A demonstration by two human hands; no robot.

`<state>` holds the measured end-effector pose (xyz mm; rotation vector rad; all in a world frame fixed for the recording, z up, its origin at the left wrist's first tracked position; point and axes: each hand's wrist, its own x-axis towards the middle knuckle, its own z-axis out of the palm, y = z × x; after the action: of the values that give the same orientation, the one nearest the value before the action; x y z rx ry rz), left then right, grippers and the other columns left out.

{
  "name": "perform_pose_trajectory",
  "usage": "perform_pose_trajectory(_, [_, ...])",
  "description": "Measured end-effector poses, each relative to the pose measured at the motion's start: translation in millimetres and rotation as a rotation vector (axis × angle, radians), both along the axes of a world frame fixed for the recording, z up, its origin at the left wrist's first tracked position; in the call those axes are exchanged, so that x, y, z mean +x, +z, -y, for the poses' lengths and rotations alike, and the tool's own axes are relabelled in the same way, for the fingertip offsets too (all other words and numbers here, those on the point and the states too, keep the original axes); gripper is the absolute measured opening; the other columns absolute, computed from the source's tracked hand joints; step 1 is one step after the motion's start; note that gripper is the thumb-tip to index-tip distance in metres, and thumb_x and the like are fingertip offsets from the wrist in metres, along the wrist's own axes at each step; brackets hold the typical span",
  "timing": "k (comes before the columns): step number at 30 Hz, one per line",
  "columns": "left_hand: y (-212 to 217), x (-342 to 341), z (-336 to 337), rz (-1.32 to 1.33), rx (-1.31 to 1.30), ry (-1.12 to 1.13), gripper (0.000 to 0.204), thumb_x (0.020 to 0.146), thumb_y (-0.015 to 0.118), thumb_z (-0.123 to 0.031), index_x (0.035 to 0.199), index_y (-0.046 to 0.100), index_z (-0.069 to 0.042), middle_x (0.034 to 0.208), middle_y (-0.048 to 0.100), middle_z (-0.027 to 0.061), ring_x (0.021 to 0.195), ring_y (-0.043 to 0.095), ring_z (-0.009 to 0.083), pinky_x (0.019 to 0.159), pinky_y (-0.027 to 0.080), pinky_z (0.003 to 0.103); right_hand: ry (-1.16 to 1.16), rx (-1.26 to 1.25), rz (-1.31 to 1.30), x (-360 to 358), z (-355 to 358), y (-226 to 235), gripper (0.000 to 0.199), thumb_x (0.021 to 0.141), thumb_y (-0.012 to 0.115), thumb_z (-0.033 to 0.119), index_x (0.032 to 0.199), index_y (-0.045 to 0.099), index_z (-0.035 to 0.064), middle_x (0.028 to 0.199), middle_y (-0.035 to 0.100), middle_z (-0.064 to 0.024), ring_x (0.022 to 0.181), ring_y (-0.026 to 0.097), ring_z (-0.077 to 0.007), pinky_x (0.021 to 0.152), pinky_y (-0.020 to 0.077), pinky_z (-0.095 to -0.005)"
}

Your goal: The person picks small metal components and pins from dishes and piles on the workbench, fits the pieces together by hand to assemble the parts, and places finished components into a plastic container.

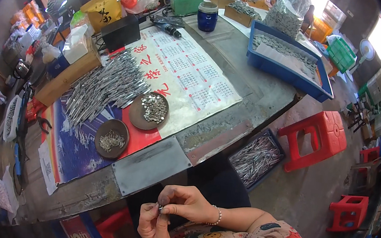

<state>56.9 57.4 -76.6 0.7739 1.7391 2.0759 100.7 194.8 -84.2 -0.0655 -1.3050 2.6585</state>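
Near the table's front edge, my left hand (154,228) and my right hand (186,203) meet, fingertips pinched together. Between them is a small dark metallic piece (160,207), too small and covered to name. Ahead on the table, a round brown dish (134,118) carries small silver discs (154,108). A second brown dish (99,143), nearer and further left, holds finer metal parts (111,141). Behind these dishes spreads a large heap of thin silver metal rods (109,85).
A printed calendar sheet (214,81) covers part of the table. A blue tray (273,65) of grey pieces stands far right. Below the table's edge, a dark bin (252,186) holds more rods, beside a red stool (316,139). A blue jar (207,20) stands at the back; pliers (44,125) lie left.
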Motion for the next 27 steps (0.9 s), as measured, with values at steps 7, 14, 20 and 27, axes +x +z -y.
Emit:
perform_pose_trajectory(7, [-11.1,9.4,-6.7,0.034,0.051,0.104,0.019,0.091,0.056,0.003,0.109,0.055,-0.004,0.102,0.047,0.005,0.079,0.047,0.0086,0.066,0.04,0.02,-0.444,0.742,-0.137,1.5,-0.3,10.6,0.014,0.08,0.07,0.003,0.087,0.058,-0.0022,0.084,0.062,-0.0124,0.074,0.062,-0.0228,0.065,0.0504,-0.0293])
perform_pose_trajectory(14, [-12.7,14.0,-14.1,0.094,0.043,0.07,0.015,0.09,0.058,0.002,0.105,0.058,-0.001,0.103,0.047,0.0074,0.088,0.049,0.0114,0.079,0.041,0.022,-0.519,1.068,-0.182,-1.8,-5.6,-1.6,0.016,0.087,0.06,0.012,0.08,0.054,-0.0013,0.074,0.055,-0.0134,0.062,0.056,-0.0287,0.054,0.0456,-0.0337])
perform_pose_trajectory(20, [-11.9,15.4,-10.3,0.111,0.028,0.074,0.013,0.089,0.061,0.001,0.102,0.059,-0.001,0.101,0.048,0.0067,0.087,0.049,0.0108,0.078,0.04,0.02,-0.426,1.016,-0.21,0.6,2.0,-11.0,0.022,0.09,0.054,0.017,0.077,0.054,0.0006,0.068,0.051,-0.0128,0.057,0.052,-0.0316,0.05,0.0412,-0.0367])
perform_pose_trajectory(27, [-16.2,13.4,-5.5,0.202,0.023,0.044,0.018,0.087,0.058,0.006,0.104,0.059,-0.001,0.103,0.049,0.008,0.09,0.051,0.0125,0.081,0.041,0.022,-0.432,0.886,-0.171,-4.8,-1.0,-14.1,0.02,0.083,0.063,0.016,0.075,0.055,0.0006,0.07,0.056,-0.0135,0.059,0.056,-0.03,0.053,0.0444,-0.0344])
